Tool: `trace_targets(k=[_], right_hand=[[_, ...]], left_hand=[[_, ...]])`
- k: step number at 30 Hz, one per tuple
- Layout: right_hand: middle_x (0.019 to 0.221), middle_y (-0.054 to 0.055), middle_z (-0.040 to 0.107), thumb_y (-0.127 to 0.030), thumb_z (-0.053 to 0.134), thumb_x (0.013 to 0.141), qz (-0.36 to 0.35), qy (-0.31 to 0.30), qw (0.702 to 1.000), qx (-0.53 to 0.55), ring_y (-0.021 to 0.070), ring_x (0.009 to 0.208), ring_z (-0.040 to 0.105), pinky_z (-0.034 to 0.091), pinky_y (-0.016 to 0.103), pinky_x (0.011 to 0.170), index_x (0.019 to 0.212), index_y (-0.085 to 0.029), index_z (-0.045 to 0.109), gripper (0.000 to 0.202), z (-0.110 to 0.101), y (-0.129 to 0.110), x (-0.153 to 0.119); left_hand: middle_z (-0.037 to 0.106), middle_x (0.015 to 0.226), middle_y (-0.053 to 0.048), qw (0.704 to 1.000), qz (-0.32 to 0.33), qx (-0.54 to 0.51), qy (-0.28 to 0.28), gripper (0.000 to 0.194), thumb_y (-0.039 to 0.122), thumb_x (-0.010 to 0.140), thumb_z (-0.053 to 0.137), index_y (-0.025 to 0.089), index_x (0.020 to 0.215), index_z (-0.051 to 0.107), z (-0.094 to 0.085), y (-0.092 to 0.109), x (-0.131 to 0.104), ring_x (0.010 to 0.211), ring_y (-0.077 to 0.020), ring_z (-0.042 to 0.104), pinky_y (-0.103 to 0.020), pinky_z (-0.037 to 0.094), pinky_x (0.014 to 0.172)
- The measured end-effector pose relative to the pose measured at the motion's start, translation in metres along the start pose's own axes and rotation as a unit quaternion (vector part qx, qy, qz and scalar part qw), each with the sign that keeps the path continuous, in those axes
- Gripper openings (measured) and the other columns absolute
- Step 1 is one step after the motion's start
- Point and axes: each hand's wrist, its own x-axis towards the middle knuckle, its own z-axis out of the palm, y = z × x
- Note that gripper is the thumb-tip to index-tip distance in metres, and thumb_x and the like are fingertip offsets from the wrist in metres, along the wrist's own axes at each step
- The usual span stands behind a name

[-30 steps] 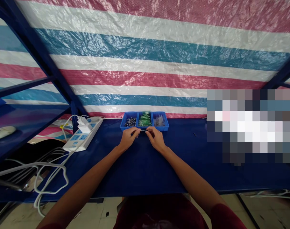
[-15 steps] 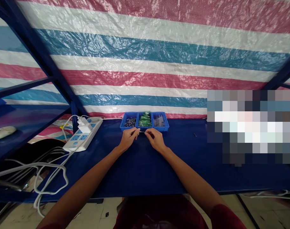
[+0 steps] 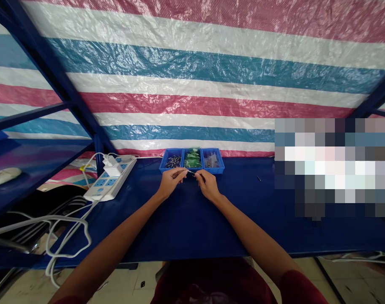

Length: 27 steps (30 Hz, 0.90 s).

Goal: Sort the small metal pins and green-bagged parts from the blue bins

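My left hand (image 3: 172,181) and my right hand (image 3: 206,185) meet just in front of three joined blue bins. Both are closed in a pinch on the two ends of a thin, small rod-shaped piece (image 3: 191,172), partly dark and partly light. Its exact kind is too small to make out. Behind my left hand, the left bin (image 3: 162,166) holds many short dark and silver pieces (image 3: 174,161). Green packets (image 3: 192,159) fill the middle bin. In the right bin (image 3: 222,166) lie small clear or greyish packets (image 3: 211,160).
On the blue table (image 3: 192,228), a white power strip (image 3: 111,181) with a plugged-in adapter stands to the left, its white cables (image 3: 84,230) looping off the edge. A small dark rod (image 3: 258,178) lies at right. Striped sheeting (image 3: 192,101) hangs behind; the far right is pixelated.
The rod-shaped piece between my fingertips now shows a darker part and slants slightly. My right hand has shifted a little to the right; the bins stay put.
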Motion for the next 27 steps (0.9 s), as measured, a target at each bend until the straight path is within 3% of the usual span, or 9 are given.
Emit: trace_targets(k=[4, 8, 13, 18, 24, 27], right_hand=[[0.060, -0.001, 0.053, -0.039, 0.034, 0.098, 0.020, -0.024, 0.999, -0.003, 0.0132, 0.059, 0.054, 0.040, 0.024, 0.060, 0.076, -0.020, 0.053, 0.034, -0.0015, -0.0011, -0.0002], [0.060, -0.002, 0.051, -0.037, 0.031, 0.099, 0.026, -0.032, 0.999, -0.001, 0.0124, 0.057, 0.051, 0.039, 0.024, 0.059, 0.074, -0.020, 0.052, 0.037, -0.0021, -0.0005, -0.0005], [0.067, -0.001, 0.057, -0.040, 0.045, 0.093, 0.029, -0.014, 0.999, 0.011, 0.0128, 0.057, 0.052, 0.041, 0.024, 0.059, 0.095, -0.020, 0.059, 0.024, 0.0017, 0.0026, -0.0010], [0.071, 0.001, 0.059, -0.038, 0.046, 0.093, 0.006, -0.015, 1.000, 0.016, 0.0131, 0.059, 0.053, 0.041, 0.024, 0.059, 0.089, -0.020, 0.061, 0.024, 0.0047, 0.0048, -0.0016], [0.068, 0.002, 0.060, -0.038, 0.041, 0.095, 0.017, -0.003, 1.000, 0.008, 0.0149, 0.062, 0.057, 0.042, 0.025, 0.061, 0.086, -0.019, 0.061, 0.029, 0.0037, 0.0018, -0.0014], [0.066, 0.001, 0.059, -0.039, 0.039, 0.096, 0.022, -0.013, 1.000, 0.009, 0.0147, 0.061, 0.056, 0.042, 0.025, 0.060, 0.084, -0.020, 0.061, 0.031, 0.0045, 0.0002, -0.0017]], left_hand=[[0.061, 0.061, 0.000, 1.000, -0.017, -0.018, -0.004, 0.030, 0.038, 0.077, 0.069, 0.014, 0.093, 0.071, 0.0001, 0.0001, 0.0012, 0.049, -0.0095, 0.051, -0.020, 0.041, 0.046], [0.056, 0.054, 0.001, 1.000, -0.005, -0.010, -0.018, 0.024, 0.037, 0.077, 0.069, 0.013, 0.078, 0.068, -0.0005, 0.0012, 0.0020, 0.048, -0.0092, 0.050, -0.020, 0.041, 0.047], [0.053, 0.051, 0.002, 1.000, 0.002, -0.009, -0.013, 0.029, 0.039, 0.084, 0.061, 0.014, 0.067, 0.061, -0.0010, 0.0005, 0.0021, 0.046, -0.0085, 0.050, -0.020, 0.041, 0.048], [0.052, 0.050, 0.002, 1.000, -0.003, -0.017, 0.000, 0.032, 0.039, 0.083, 0.061, 0.014, 0.063, 0.060, -0.0007, 0.0000, 0.0013, 0.046, -0.0085, 0.049, -0.020, 0.041, 0.049], [0.062, 0.060, 0.000, 0.999, -0.027, -0.041, -0.017, 0.026, 0.037, 0.074, 0.072, 0.014, 0.086, 0.072, 0.0007, 0.0036, 0.0013, 0.047, -0.0098, 0.052, -0.022, 0.043, 0.046], [0.058, 0.053, 0.001, 0.998, -0.031, -0.045, -0.010, 0.024, 0.034, 0.070, 0.075, 0.014, 0.083, 0.073, 0.0013, 0.0035, 0.0023, 0.045, -0.0095, 0.051, -0.022, 0.043, 0.046]])
